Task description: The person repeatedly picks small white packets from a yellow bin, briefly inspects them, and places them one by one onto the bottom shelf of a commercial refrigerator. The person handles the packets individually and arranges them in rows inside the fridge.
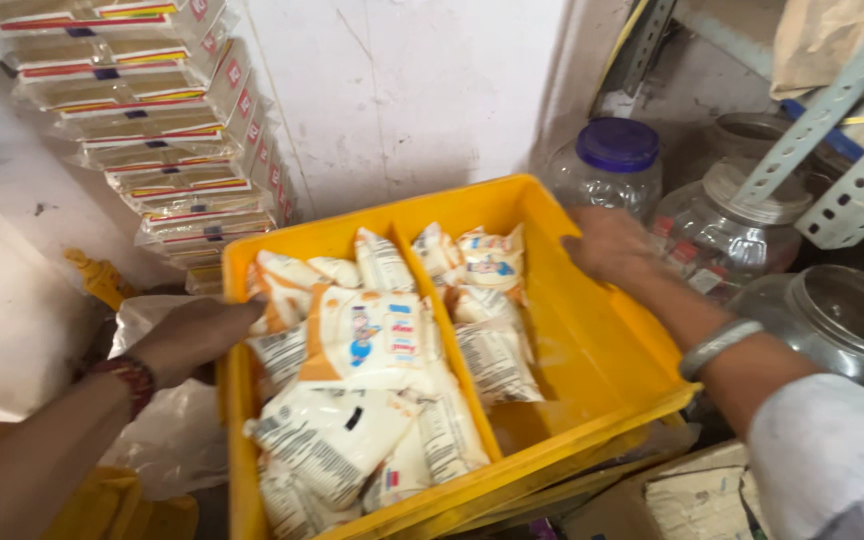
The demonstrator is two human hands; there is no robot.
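Observation:
A yellow plastic crate (592,350) with a middle divider sits tilted in front of me. Its left half is packed with several white and orange pouches (372,340); the right half has a few pouches (482,270) at the far end and bare floor nearer me. My left hand (197,335) grips the crate's left rim, with a red thread band on the wrist. My right hand (607,245) holds the far right rim, with a metal bangle (717,347) on that wrist.
A stack of flat packaged boxes (162,130) leans against the white wall at the left. Clear plastic jars (612,165), one with a blue lid, stand to the right behind the crate, next to perforated metal shelf struts (832,110). A white plastic bag (167,440) lies at the lower left.

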